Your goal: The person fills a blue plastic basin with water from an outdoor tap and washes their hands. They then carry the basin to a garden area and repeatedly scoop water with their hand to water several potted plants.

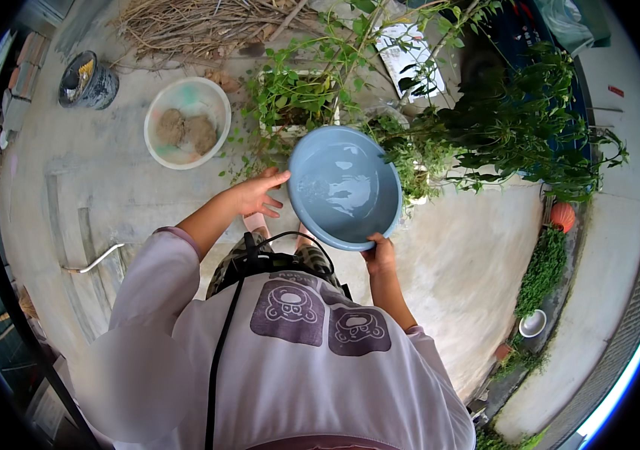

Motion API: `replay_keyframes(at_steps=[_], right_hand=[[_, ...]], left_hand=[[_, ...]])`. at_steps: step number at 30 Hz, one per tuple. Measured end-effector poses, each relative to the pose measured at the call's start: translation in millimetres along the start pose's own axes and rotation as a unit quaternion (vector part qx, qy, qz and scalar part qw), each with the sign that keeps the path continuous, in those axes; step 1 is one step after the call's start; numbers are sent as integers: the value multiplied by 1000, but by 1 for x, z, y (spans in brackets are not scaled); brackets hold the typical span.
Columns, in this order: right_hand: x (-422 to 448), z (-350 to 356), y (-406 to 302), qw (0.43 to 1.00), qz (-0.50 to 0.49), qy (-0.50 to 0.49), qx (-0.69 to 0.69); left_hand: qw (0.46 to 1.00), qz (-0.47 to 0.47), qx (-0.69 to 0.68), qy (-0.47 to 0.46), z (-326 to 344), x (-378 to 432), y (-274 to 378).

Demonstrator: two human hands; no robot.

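A round blue plastic basin [348, 185] is held before my body, with shiny reflections inside that look like a little water. My right hand [379, 254] grips its near rim, thumb on the inner side. At the basin's left, my left hand [264, 194] has its fingers spread and holds nothing. The left thumb tip is right at the rim; whether it touches cannot be told. Just beyond the basin stands a white planter box [292, 130] with leafy green plants.
On the concrete floor, a pale basin [154, 147] contains two brown clumps. Farther left is a dark bucket [103, 87] with things inside. Dry twigs [207, 28] lie at the back. Dense foliage [500, 118] hangs at right, near a white printed bag [410, 62].
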State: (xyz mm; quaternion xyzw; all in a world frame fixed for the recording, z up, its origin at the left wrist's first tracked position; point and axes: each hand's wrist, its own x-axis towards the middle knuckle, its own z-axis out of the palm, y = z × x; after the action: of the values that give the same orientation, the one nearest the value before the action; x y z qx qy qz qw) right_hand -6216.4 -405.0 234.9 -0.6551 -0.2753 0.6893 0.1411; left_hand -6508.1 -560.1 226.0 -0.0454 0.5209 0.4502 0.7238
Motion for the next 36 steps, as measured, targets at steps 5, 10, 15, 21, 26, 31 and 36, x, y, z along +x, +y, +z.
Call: replay_keyframes(at_steps=[5,10,15,21,26,31,36], right_hand=[[-11,20,2,999,-24,-3,-22],[-20,44,-22,992,-86,-59,-66],[-33,52,-68,968,-145,-105,-176],[-10,46,-100,805,-513,84,-285],[-61,92,-151,950,-208,-188,-136],[3,149,-170,892,-205,-95,-391],[69,165,-155,904,-48,-167,-391]], left_hand=[[994,-14,-70,-85,-4,4,-2],[995,38,-74,-63,-6,-3,0],[989,99,-100,-42,10,-23,16],[983,162,-87,11,36,-51,38],[981,178,-80,10,43,-60,50],[984,161,-66,28,62,-56,63],[982,160,-95,20,79,-56,71]])
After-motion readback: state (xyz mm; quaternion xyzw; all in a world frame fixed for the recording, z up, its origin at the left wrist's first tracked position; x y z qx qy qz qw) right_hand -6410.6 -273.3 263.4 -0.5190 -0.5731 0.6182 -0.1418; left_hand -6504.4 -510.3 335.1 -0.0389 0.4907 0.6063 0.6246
